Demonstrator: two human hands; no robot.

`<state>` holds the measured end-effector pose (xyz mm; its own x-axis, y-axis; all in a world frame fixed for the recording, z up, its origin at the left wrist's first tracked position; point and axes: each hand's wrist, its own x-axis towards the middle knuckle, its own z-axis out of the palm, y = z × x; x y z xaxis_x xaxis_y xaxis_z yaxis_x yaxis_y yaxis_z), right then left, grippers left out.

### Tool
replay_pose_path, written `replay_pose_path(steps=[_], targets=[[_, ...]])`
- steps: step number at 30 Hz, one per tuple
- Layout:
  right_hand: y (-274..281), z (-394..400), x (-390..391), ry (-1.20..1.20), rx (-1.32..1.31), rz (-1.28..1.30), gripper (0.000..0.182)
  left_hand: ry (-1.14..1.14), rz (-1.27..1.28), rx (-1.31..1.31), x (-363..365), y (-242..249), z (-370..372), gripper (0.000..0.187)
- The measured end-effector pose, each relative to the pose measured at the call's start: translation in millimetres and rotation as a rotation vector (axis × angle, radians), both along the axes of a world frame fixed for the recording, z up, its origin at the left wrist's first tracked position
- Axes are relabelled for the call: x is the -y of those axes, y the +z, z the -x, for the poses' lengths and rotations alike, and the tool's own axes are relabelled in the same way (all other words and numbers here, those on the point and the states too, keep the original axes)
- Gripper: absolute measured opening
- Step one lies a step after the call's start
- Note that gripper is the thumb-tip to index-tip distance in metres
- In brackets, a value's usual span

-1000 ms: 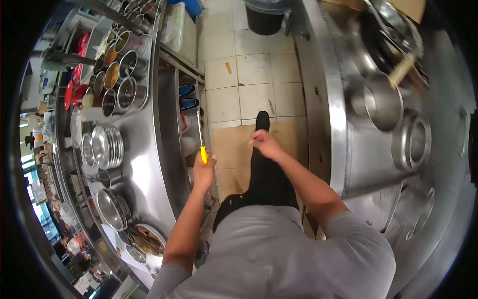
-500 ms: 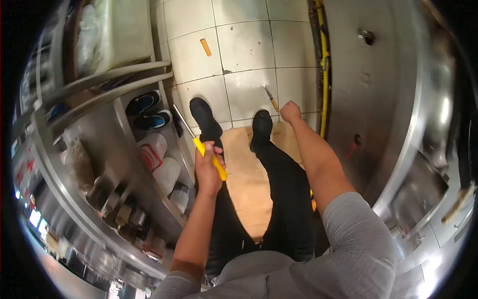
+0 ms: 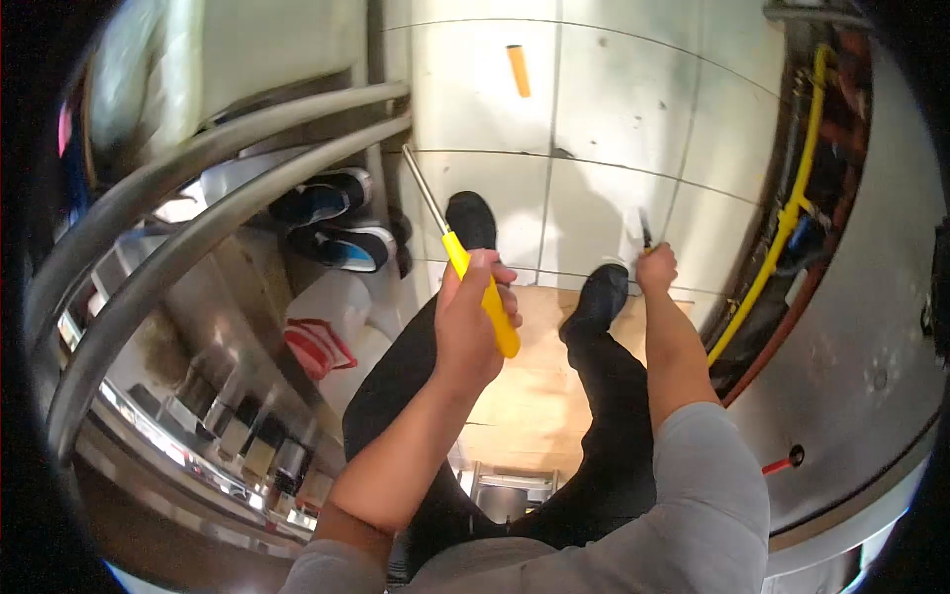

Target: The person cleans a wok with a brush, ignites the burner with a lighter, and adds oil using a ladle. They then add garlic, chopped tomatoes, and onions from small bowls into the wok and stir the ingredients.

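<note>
My left hand (image 3: pixel 473 322) is closed around the yellow handle of a screwdriver (image 3: pixel 480 289), its metal shaft pointing up and away to the left. Low over the floor tiles, my right hand (image 3: pixel 656 269) is closed on the handle end of a small knife (image 3: pixel 646 230). Only a blurred, pale blade with a dark part shows beyond the fingers; the handle is hidden by the hand. An orange piece (image 3: pixel 519 71), shaped like a short flat tube, lies on the tiles farther ahead.
Metal rails (image 3: pixel 247 213) and a shelf with shoes (image 3: pixel 341 246) and a red-and-white bag (image 3: pixel 319 346) stand at the left. A yellow pipe (image 3: pixel 782 233) runs along the right beside a steel panel (image 3: pixel 841 366). My black shoes (image 3: pixel 601 292) are on the floor below.
The view has shifted and come lower. My right hand, earlier just beside the knife on the floor, has closed on its handle. The left hand still holds the screwdriver.
</note>
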<state>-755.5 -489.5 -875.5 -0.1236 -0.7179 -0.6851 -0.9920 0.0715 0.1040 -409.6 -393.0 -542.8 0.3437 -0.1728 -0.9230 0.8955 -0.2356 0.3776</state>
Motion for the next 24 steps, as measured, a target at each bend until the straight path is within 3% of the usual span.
replay_pose_path(steps=[4, 6, 8, 9, 10, 11, 12, 13, 14, 15, 17, 20, 22, 24], targets=[[-3.6, -37.6, 24.7, -0.026, -0.099, 0.035, 0.043, 0.101, -0.068, 0.045, 3.4, -7.0, -27.4, 0.023], [-40.0, -60.7, 33.9, -0.198, 0.329, 0.324, 0.043, 0.135, -0.093, 0.034, 0.4, -8.9, -27.4, 0.021], [-60.6, -140.7, 56.5, -0.228, 0.634, 0.486, 0.031, -0.020, -0.151, 0.121, -2.2, -13.6, -26.2, 0.021], [-66.2, -178.7, 73.4, -0.116, 0.711, 0.367, 0.027, -0.080, -0.134, 0.196, 1.0, -10.3, -27.4, 0.019], [-67.4, -224.7, 85.4, -0.191, 0.800, 0.286, 0.031, -0.085, -0.125, 0.192, 1.7, -9.2, -25.8, 0.019], [-52.1, -271.2, 97.5, -0.009, 0.762, 0.249, 0.039, -0.209, -0.155, 0.317, 0.9, -7.7, -23.8, 0.018], [-40.7, -309.6, 102.3, -0.055, 0.869, 0.261, 0.050, -0.334, -0.186, 0.449, -1.0, -5.9, -23.6, 0.019], [-38.2, -343.9, 108.5, 0.036, 0.752, 0.262, 0.057, -0.340, -0.171, 0.463, -2.7, -4.8, -24.7, 0.019], [-39.8, -370.5, 109.0, 0.085, 0.734, 0.382, 0.054, -0.422, -0.206, 0.539, -6.0, -2.4, -25.6, 0.023], [-41.6, -385.4, 112.1, 0.079, 0.697, 0.307, 0.054, -0.501, -0.245, 0.619, -8.4, 0.0, -27.7, 0.028], [-41.4, -412.3, 120.9, 0.078, 0.679, 0.235, 0.055, -0.604, -0.322, 0.764, -7.9, 1.3, -34.4, 0.032], [-44.9, -408.5, 112.0, 0.068, 0.523, 0.189, 0.051, -0.578, -0.340, 0.723, -21.7, -10.0, -36.8, 0.028], [-30.5, -378.8, 99.1, 0.053, 0.747, 0.131, 0.045, -0.618, -0.375, 0.731, -24.8, -11.0, -33.4, 0.023], [-0.6, -338.4, 69.8, 0.063, 0.835, 0.082, 0.041, -0.417, -0.328, 0.645, -28.8, -21.4, -22.2, 0.020]])
